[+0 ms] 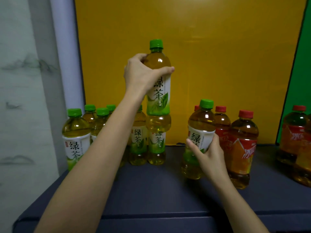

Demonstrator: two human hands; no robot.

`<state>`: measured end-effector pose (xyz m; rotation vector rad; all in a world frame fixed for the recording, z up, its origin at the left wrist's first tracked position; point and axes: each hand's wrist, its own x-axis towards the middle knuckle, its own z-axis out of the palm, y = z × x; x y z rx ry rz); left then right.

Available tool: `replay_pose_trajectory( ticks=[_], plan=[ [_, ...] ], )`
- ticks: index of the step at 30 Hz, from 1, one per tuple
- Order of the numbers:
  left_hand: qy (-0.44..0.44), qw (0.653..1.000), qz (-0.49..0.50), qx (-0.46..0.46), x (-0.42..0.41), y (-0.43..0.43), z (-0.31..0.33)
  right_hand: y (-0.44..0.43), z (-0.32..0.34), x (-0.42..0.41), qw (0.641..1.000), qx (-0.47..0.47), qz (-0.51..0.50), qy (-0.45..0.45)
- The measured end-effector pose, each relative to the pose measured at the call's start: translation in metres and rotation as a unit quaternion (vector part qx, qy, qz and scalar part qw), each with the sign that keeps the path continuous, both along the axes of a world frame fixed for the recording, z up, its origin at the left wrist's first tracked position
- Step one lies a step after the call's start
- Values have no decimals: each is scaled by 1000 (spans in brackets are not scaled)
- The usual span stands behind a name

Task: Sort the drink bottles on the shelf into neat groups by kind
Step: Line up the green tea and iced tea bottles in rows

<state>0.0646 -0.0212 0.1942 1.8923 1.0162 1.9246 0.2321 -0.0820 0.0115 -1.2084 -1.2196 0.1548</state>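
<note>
Both hands occupied, one green tea bottle each.

My left hand (141, 73) grips the raised bottle (159, 98) at its shoulder, upright, lifted above the right end of the green tea group (75, 132) at the shelf's (159, 187) left. My right hand (208, 148) is wrapped round a second green tea bottle (201, 121) standing on the shelf, just beside the red-capped bottles (243, 142). Hands well apart.

Yellow back panel (210, 56), green panel (303, 81) at right, ink-painted pale wall (20, 98) at left
</note>
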Motion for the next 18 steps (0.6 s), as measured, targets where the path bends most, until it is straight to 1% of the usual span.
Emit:
replay_pose_trajectory(
  ticks=[3, 6, 12, 18],
  plan=[
    [21, 1000, -4, -17, -21, -10, -17, -2, 18, -14, 996, 19, 85, 9],
    [41, 998, 7, -36, -36, -15, -39, 3, 24, -29, 987, 13, 159, 21],
    [69, 994, 35, -72, -48, -9, -89, 18, 12, -50, 970, -25, 236, 43],
    [88, 989, 42, -115, -46, 1, -123, 36, -1, -52, 959, -47, 274, 47]
  ],
)
